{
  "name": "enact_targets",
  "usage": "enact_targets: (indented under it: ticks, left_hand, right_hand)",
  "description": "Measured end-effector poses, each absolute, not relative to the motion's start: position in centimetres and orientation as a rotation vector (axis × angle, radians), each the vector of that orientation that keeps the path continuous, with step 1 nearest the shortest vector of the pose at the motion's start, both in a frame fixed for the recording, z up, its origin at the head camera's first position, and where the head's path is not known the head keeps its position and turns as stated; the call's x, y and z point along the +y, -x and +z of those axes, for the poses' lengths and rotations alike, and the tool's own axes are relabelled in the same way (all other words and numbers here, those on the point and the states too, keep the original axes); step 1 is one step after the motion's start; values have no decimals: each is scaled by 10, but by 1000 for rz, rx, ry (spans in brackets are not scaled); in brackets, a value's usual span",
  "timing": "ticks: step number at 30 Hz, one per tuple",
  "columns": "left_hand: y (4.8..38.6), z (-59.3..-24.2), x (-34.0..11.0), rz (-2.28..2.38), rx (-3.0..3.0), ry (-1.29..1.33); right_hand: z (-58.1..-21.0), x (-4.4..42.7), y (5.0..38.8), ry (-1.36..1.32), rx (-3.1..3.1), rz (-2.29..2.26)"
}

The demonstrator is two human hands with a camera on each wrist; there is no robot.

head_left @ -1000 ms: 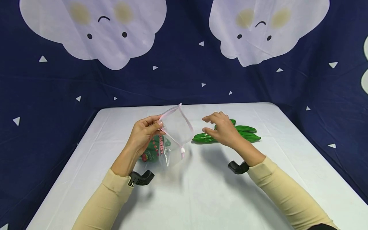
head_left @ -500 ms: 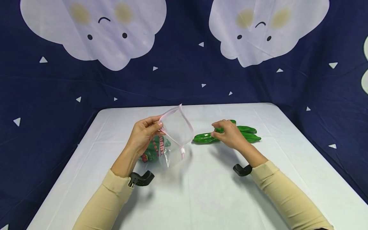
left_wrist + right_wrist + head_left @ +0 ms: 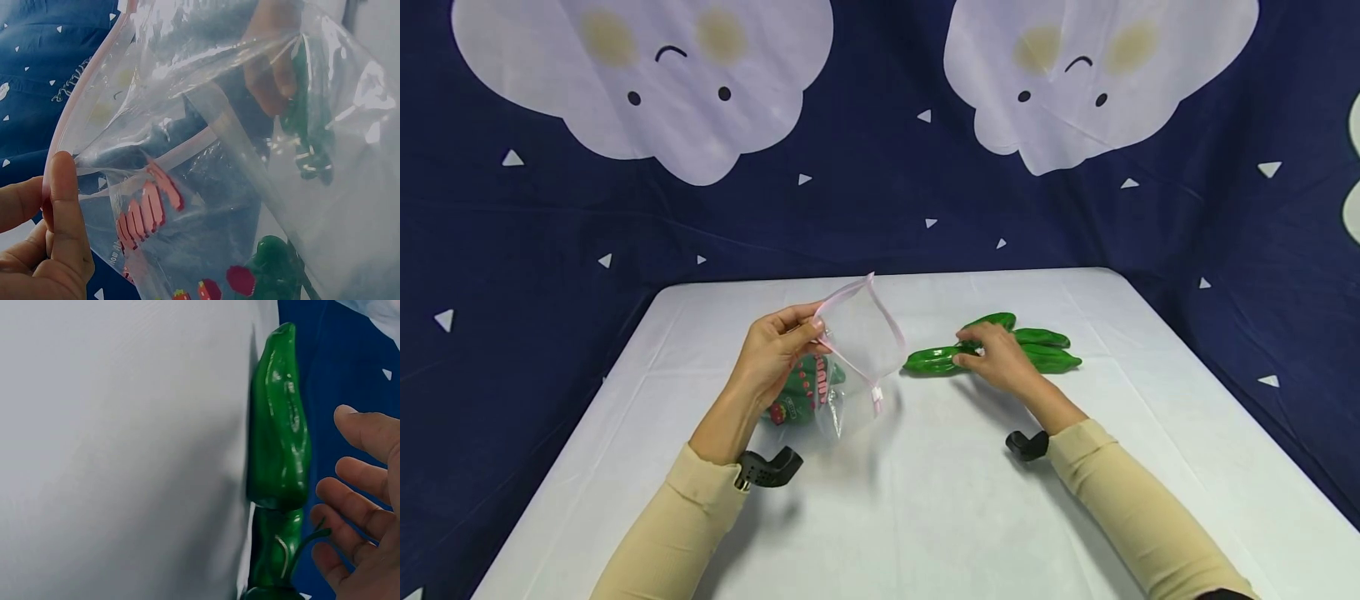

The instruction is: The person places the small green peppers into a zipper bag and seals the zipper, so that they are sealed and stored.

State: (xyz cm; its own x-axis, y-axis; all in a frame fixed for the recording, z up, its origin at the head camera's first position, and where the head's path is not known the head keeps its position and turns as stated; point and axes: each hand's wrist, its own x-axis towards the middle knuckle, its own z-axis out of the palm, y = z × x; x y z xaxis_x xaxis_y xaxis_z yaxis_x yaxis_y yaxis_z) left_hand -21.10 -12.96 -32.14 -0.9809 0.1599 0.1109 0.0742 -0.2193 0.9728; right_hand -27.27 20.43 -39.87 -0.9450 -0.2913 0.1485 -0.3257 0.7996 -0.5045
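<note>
In the head view, my left hand (image 3: 775, 346) pinches the pink-edged rim of a clear zip bag (image 3: 865, 350), whose mouth gapes. My right hand (image 3: 1003, 358) is over several glossy green peppers (image 3: 934, 361), thumb and fingers spread apart near the middle of the group. The right wrist view shows that hand (image 3: 369, 506) with loosely bent fingers beside a large pepper (image 3: 278, 431) and a curved stem; whether a fingertip touches the stem, I cannot tell. The left wrist view has the thumb and fingers (image 3: 59, 219) on the bag's edge.
A green item (image 3: 793, 400) with pink and red print showing over it lies behind the bag; whether it is inside, I cannot tell. The white-covered table (image 3: 887, 517) ends at a dark blue cloth backdrop (image 3: 880, 225) with clouds.
My right hand has moved right and down onto the peppers, then shifted slightly. My left hand and the bag have stayed nearly still.
</note>
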Motion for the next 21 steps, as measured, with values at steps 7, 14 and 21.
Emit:
enact_targets:
  ticks: [7, 14, 21]
  left_hand:
    - [211, -323, -129, 2396, 1923, -286]
    - [211, -323, -129, 2389, 1933, -277]
    - [212, -324, -130, 2384, 1936, -275]
  right_hand:
    - [-408, 206, 277, -499, -2930, 836]
    - [-415, 207, 280, -512, -2923, 821]
    - [-419, 207, 281, -520, -2933, 817]
